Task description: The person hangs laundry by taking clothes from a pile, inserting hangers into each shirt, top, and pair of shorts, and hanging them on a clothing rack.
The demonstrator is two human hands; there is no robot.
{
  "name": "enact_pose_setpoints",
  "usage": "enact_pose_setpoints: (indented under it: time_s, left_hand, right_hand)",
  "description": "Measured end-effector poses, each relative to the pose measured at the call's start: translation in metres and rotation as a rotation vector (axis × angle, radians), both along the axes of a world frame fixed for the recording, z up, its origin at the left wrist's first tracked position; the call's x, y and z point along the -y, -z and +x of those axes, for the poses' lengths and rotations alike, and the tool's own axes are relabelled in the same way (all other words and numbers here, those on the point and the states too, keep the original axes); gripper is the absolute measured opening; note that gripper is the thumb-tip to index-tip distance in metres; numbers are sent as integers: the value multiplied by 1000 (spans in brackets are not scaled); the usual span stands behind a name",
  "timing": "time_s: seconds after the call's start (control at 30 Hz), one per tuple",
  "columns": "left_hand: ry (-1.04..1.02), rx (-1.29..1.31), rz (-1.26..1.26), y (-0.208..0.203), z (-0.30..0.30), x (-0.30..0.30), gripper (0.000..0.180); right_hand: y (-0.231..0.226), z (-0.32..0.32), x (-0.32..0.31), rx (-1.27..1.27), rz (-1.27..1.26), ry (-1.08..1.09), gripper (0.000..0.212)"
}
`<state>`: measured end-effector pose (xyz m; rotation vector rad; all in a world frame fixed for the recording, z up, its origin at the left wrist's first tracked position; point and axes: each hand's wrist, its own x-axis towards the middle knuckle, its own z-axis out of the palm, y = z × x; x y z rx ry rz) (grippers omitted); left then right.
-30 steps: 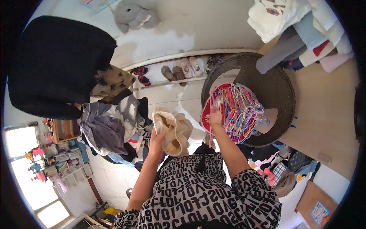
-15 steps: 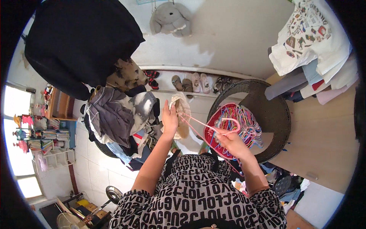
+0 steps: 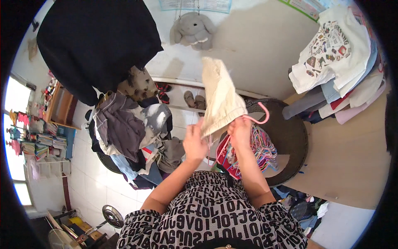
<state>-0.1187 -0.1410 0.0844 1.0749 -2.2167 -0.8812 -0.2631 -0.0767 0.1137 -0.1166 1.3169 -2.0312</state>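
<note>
A cream garment with a gathered waistband, perhaps shorts (image 3: 222, 93), is held up in front of me, waistband toward me. My left hand (image 3: 195, 143) closes on the waistband's left corner. At its right corner, the fingers of my right hand (image 3: 240, 133) are closed round a pink clothes hanger (image 3: 266, 114) and the cloth's edge. The hanger's hook sticks out to the right of that hand; its pink arms show below the waistband, and the cloth hides part of it. Many-coloured hangers (image 3: 263, 149) lie bunched in a red basin beneath my right hand.
A round dark wicker basket (image 3: 296, 141) stands behind the hangers. Clothes are heaped at left (image 3: 120, 128), below a hanging black garment (image 3: 97, 45). More clothes (image 3: 331, 79) are stacked at right. Sandals (image 3: 195, 99) sit by the wall, where a grey plush bunny bag (image 3: 192, 31) hangs.
The cream garment has swung up and right, from hanging beside my left hand to standing above both hands. My right hand has moved left with the hanger, bringing the hands closer together.
</note>
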Motion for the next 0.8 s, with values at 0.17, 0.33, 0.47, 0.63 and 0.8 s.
enact_pose_setpoints:
  time_s: [0.17, 0.33, 0.47, 0.63, 0.8]
  left_hand:
    - [-109, 109, -118, 24, 2, 14, 59]
    - [32, 162, 139, 29, 3, -3, 51]
    - [133, 111, 266, 2, -9, -25, 49]
    - [347, 30, 508, -44, 0, -13, 66]
    - [39, -78, -381, -53, 7, 59, 73]
  right_hand:
    - [-41, -12, 12, 4, -64, 116, 14]
    - [-42, -45, 16, -193, -58, 356, 15]
    - [1, -38, 37, -636, -114, 565, 30]
    - [4, -29, 38, -580, 213, -88, 29]
    - [-32, -47, 1, -777, 337, -514, 27]
